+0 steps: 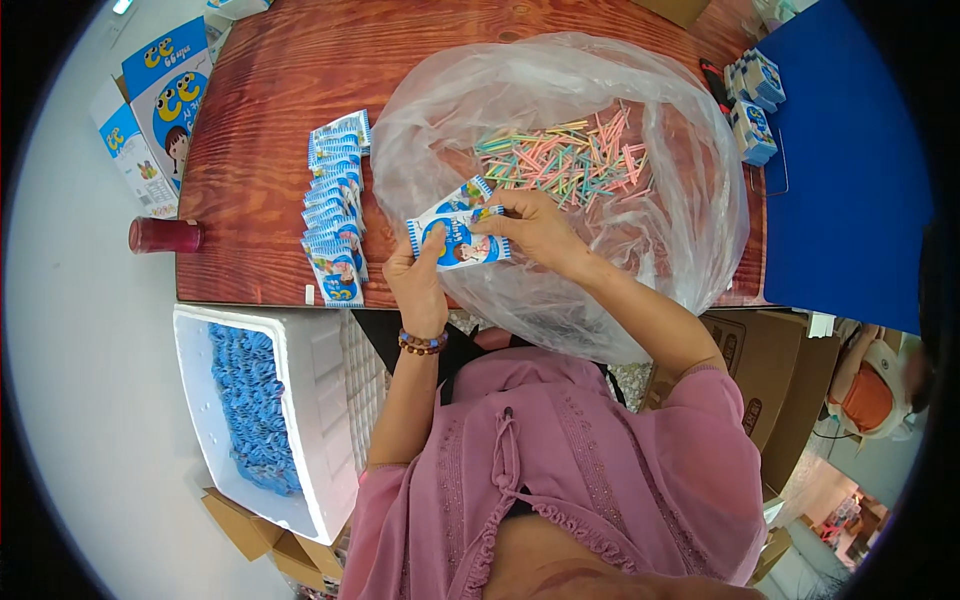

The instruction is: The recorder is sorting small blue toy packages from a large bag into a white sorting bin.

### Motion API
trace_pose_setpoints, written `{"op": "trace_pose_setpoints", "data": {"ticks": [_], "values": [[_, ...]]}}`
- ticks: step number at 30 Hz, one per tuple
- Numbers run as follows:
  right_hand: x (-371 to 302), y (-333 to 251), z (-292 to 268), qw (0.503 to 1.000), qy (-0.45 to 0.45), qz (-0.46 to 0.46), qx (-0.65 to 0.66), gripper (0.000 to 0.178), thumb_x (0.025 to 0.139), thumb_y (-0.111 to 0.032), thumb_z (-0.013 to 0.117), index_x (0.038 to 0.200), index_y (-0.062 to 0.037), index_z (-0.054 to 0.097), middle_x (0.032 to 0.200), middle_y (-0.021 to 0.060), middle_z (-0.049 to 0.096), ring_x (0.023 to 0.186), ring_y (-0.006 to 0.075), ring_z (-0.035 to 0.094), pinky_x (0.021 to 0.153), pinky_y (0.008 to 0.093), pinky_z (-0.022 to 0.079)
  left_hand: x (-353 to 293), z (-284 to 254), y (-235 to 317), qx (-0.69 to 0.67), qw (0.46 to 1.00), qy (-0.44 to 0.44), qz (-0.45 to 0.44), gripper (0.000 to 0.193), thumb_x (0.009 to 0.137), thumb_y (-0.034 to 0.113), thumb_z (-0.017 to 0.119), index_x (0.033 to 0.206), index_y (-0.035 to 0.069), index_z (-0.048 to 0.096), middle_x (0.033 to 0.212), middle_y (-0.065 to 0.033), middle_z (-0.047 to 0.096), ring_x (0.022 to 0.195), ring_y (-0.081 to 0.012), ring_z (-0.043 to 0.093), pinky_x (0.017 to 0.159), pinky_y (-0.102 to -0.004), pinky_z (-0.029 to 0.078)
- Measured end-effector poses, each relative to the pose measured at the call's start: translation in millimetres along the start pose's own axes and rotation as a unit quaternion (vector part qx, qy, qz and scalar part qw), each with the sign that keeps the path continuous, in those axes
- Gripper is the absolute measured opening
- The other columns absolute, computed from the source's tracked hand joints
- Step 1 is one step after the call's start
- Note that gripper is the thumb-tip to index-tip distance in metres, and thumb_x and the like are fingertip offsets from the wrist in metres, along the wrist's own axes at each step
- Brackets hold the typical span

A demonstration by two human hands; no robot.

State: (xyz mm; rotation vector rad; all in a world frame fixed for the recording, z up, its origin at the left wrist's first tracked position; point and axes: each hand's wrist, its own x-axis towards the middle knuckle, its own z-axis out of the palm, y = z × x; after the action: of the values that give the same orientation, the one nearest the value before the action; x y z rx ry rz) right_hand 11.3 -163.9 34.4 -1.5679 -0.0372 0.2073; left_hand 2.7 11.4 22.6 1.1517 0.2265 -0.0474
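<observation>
My left hand (418,290) pinches a small blue-and-white printed packet (470,252) at its left end, with the thumb on top. A second packet (450,203) of the same kind lies partly behind it, tilted. At the right end of the packets, the fingers of my right hand (540,230) are closed. Beyond my hands, a large clear plastic bag (430,100) lies spread wide, holding a heap of thin pink, yellow and blue-green sticks (575,155). To the left, an overlapping row of similar packets (335,215) rests on the wooden table (260,100).
A white foam box (305,400) full of blue packets (250,400) stands below the table's left front. Printed cartons (165,110) and a red-lidded jar (165,235) are at the left edge. Stacked small packs (755,130) sit at the right, beside a blue panel (850,160).
</observation>
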Motion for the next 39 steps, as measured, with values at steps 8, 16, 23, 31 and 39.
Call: {"op": "trace_pose_setpoints", "data": {"ticks": [8, 16, 23, 31, 39], "values": [[-9.0, -5.8, 3.5, 1.000, -0.001, 0.005, -0.002, 0.013, 0.083, -0.016, 0.072, 0.089, -0.0050, 0.070, 0.069, -0.0057, 0.058, 0.059, 0.0011, 0.045, 0.050, 0.0216, 0.034, -5.6, -15.5, -4.9, -0.032, 0.994, -0.072, -0.078, 0.015, 0.091, 0.002, 0.061, 0.104, -0.003, 0.067, 0.102, -0.0085, 0.070, 0.087, -0.0133, 0.067, 0.078, -0.0270, 0.053], [-14.7, -5.7, -6.5, 0.995, -0.012, 0.099, 0.020, 0.017, 0.085, -0.016, 0.069, 0.094, -0.0025, 0.072, 0.068, -0.0034, 0.059, 0.065, 0.0012, 0.048, 0.050, 0.0220, 0.037, -9.8, -6.7, -14.0, -0.092, 0.994, -0.023, -0.061, 0.012, 0.092, 0.005, 0.063, 0.099, -0.004, 0.068, 0.099, -0.0065, 0.070, 0.085, -0.0092, 0.064, 0.077, -0.0250, 0.051], [-14.2, -21.4, -28.5, 0.988, -0.009, -0.123, -0.098, 0.015, 0.084, -0.013, 0.067, 0.096, -0.0037, 0.065, 0.103, 0.0050, 0.060, 0.085, 0.0119, 0.055, 0.073, 0.0265, 0.043, -7.8, -4.3, -3.8, -0.165, 0.979, -0.011, -0.117, 0.017, 0.094, 0.010, 0.061, 0.105, -0.003, 0.065, 0.105, -0.0091, 0.068, 0.092, -0.0147, 0.066, 0.081, -0.0301, 0.054], [-11.1, -5.5, -21.6, 0.918, -0.096, -0.281, -0.265, 0.025, 0.081, -0.025, 0.072, 0.096, -0.0050, 0.066, 0.133, 0.0127, 0.050, 0.120, 0.0289, 0.044, 0.102, 0.0432, 0.034, -8.9, 0.8, -1.8, -0.183, 0.968, -0.046, -0.165, 0.020, 0.096, 0.016, 0.060, 0.107, -0.001, 0.063, 0.108, -0.0088, 0.068, 0.095, -0.0154, 0.066, 0.082, -0.0312, 0.054], [4.1, -26.1, -40.6, 0.968, -0.192, -0.108, -0.122, 0.016, 0.085, -0.018, 0.064, 0.095, -0.0070, 0.070, 0.119, 0.0123, 0.061, 0.111, 0.0287, 0.055, 0.096, 0.0394, 0.042, -9.4, -14.4, -7.5, -0.165, 0.974, -0.025, -0.152, 0.018, 0.096, 0.017, 0.060, 0.103, 0.002, 0.066, 0.104, -0.0069, 0.069, 0.091, -0.0141, 0.067, 0.081, -0.0293, 0.054]]}}
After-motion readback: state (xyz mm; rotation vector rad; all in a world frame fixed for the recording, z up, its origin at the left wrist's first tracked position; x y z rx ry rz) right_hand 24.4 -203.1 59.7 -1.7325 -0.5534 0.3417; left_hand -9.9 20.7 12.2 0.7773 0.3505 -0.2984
